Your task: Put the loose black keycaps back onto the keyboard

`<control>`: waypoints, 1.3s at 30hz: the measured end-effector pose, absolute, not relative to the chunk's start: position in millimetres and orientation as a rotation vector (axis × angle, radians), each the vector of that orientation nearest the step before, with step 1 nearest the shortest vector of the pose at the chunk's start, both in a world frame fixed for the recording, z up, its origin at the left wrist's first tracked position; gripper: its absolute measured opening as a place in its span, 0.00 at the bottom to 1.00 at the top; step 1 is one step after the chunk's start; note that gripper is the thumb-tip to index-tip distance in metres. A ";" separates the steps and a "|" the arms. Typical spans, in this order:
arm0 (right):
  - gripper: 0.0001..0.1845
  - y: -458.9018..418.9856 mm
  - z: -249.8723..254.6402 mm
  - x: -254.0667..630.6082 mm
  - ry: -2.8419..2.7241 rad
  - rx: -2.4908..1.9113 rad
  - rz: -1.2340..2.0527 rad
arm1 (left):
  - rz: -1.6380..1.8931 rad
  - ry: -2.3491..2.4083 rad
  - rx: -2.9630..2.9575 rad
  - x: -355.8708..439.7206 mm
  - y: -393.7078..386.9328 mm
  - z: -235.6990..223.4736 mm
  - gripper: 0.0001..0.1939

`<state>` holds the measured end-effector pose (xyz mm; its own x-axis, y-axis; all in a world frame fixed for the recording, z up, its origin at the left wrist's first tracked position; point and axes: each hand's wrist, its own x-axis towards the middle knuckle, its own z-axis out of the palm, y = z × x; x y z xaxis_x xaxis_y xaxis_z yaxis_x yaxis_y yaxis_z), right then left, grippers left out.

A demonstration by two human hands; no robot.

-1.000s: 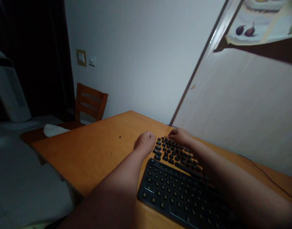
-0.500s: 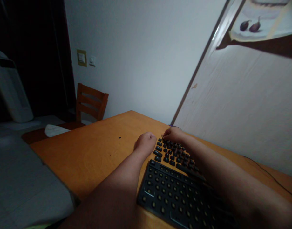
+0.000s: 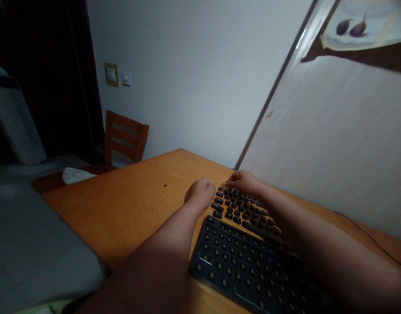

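Note:
Loose black keycaps [image 3: 237, 220] lie in rows on the wooden table, and a black keyboard [image 3: 233, 257] with its key posts bare lies nearer to me. My left hand [image 3: 200, 192] is closed in a fist on the table, just left of the keycap rows; whatever it may hold is hidden. At the far left corner of the rows, my right hand [image 3: 242, 181] has its fingers pinched together low over the table. What is between those fingertips is too small to make out. My right forearm covers the right part of the keycaps and keyboard.
A small dark piece [image 3: 165, 186] lies on the table [image 3: 128, 209] left of my hands. A thin cable [image 3: 367, 235] runs along the right side by the wall. Beyond the table's left edge stands a wooden chair [image 3: 125, 137].
My right hand has shifted slightly, its fingers lifting a little off the far corner of the keycap rows. My left fist stays in place. The view has tilted slightly.

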<state>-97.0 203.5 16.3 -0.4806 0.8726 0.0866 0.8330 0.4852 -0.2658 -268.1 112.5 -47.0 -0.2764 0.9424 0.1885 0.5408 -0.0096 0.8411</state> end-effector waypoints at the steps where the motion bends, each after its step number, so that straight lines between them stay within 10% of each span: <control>1: 0.11 193.8 18.9 -95.3 -2.521 -1.443 0.312 | 1.219 1.834 1.530 -267.9 112.7 -47.2 0.13; 14: 0.08 71.9 11.7 -74.6 -2.448 -1.135 1.002 | 1.234 1.798 1.482 -267.0 109.9 -42.6 0.10; 39: 0.05 59.7 5.6 -82.5 -2.553 -1.172 0.665 | 1.272 1.826 1.539 -265.8 113.2 -44.6 0.12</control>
